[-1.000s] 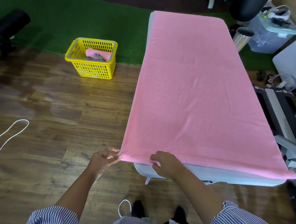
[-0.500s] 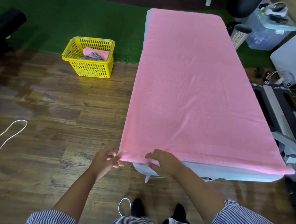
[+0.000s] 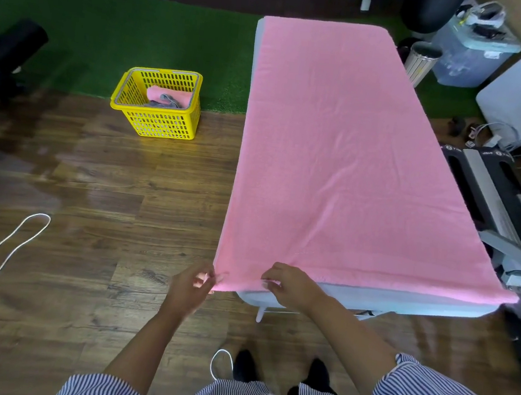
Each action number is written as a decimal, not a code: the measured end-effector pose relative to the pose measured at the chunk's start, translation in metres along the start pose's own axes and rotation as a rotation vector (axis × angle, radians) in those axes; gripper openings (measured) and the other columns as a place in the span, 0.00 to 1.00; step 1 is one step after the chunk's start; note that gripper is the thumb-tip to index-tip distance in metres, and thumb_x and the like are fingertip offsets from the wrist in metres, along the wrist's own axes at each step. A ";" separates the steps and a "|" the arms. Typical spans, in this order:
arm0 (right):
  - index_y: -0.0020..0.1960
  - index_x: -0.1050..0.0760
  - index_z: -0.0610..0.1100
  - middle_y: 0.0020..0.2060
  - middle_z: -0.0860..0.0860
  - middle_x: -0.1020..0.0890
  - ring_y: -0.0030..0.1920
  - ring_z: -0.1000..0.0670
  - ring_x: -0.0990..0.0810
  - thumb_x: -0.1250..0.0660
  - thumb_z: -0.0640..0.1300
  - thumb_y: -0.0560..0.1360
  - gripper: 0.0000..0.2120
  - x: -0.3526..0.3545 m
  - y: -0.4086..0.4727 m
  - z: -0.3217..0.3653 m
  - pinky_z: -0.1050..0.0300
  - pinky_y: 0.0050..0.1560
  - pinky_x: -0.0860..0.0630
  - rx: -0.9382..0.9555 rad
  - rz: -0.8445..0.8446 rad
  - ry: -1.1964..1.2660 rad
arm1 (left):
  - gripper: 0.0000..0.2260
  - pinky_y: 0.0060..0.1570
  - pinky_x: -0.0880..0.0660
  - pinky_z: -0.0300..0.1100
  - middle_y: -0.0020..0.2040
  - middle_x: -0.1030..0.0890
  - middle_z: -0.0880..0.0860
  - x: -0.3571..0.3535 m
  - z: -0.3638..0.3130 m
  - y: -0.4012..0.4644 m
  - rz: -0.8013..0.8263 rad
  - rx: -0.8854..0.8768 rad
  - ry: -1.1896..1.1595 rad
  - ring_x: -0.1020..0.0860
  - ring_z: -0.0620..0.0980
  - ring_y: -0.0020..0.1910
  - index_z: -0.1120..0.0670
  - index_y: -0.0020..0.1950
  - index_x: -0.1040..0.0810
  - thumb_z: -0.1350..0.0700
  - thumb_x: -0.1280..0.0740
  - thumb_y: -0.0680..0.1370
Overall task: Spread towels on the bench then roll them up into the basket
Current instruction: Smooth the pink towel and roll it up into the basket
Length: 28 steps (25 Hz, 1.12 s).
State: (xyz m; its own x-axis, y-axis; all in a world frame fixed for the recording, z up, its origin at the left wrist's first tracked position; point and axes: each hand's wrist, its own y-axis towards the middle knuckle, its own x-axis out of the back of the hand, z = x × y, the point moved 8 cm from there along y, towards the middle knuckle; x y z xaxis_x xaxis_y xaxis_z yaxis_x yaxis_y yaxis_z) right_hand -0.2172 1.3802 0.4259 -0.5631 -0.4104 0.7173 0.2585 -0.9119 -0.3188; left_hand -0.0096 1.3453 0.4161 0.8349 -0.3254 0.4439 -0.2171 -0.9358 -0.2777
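A large pink towel (image 3: pixel 337 160) lies flat along the pale grey bench (image 3: pixel 402 304), covering nearly all of its top. My left hand (image 3: pixel 192 283) pinches the towel's near left corner, which hangs just off the bench edge. My right hand (image 3: pixel 288 284) grips the near hem a little to the right, fingers curled over the edge. The yellow basket (image 3: pixel 154 122) stands on the floor to the left of the bench, with a rolled pink towel (image 3: pixel 167 94) and a grey cloth (image 3: pixel 165 101) inside.
A white cord (image 3: pixel 2 254) loops on the wooden floor at left. Green turf (image 3: pixel 109 36) lies beyond the basket. A metal bin (image 3: pixel 423 61), a clear plastic box (image 3: pixel 470 55) and exercise machine parts (image 3: pixel 493 202) crowd the bench's right side. My feet (image 3: pixel 279 370) stand below the bench end.
Both hands stay at the towel's near left edge; the near left corner has been drawn slightly toward me and down over the bench end.
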 end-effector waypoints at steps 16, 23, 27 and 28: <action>0.56 0.28 0.40 0.53 0.47 0.30 0.41 0.42 0.23 0.39 0.42 0.78 0.09 0.020 0.000 -0.018 0.48 0.42 0.23 -0.167 -0.166 -0.142 | 0.09 0.43 0.26 0.46 0.46 0.22 0.50 -0.017 -0.004 0.021 -0.018 -0.089 0.487 0.23 0.52 0.46 0.55 0.49 0.24 0.50 0.38 0.80; 0.51 0.22 0.39 0.49 0.47 0.26 0.44 0.43 0.23 0.42 0.42 0.79 0.11 0.017 -0.003 -0.027 0.51 0.42 0.25 -0.161 -0.177 -0.150 | 0.10 0.42 0.26 0.46 0.55 0.22 0.51 -0.047 -0.032 0.007 -0.104 -0.218 0.591 0.23 0.54 0.51 0.54 0.54 0.20 0.65 0.35 0.75; 0.60 0.23 0.43 0.56 0.50 0.27 0.39 0.45 0.22 0.41 0.44 0.79 0.13 0.026 -0.018 -0.027 0.55 0.39 0.25 -0.034 -0.208 -0.182 | 0.08 0.38 0.24 0.45 0.52 0.25 0.49 -0.062 -0.047 0.002 -0.093 -0.224 0.607 0.22 0.51 0.42 0.50 0.55 0.23 0.52 0.39 0.79; 0.61 0.24 0.43 0.57 0.50 0.27 0.36 0.45 0.22 0.41 0.43 0.79 0.13 0.031 -0.025 -0.031 0.54 0.37 0.24 -0.005 -0.236 -0.197 | 0.07 0.34 0.25 0.43 0.50 0.25 0.49 -0.062 -0.051 0.001 -0.116 -0.243 0.624 0.22 0.51 0.40 0.49 0.52 0.22 0.51 0.39 0.79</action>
State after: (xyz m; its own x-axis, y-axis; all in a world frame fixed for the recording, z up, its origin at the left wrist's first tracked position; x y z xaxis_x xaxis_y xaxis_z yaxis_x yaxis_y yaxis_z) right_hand -0.2647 1.3900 0.4368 -0.4440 -0.1788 0.8780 0.1347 -0.9821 -0.1318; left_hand -0.0875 1.3577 0.4323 0.4268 -0.1699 0.8883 -0.3118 -0.9496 -0.0318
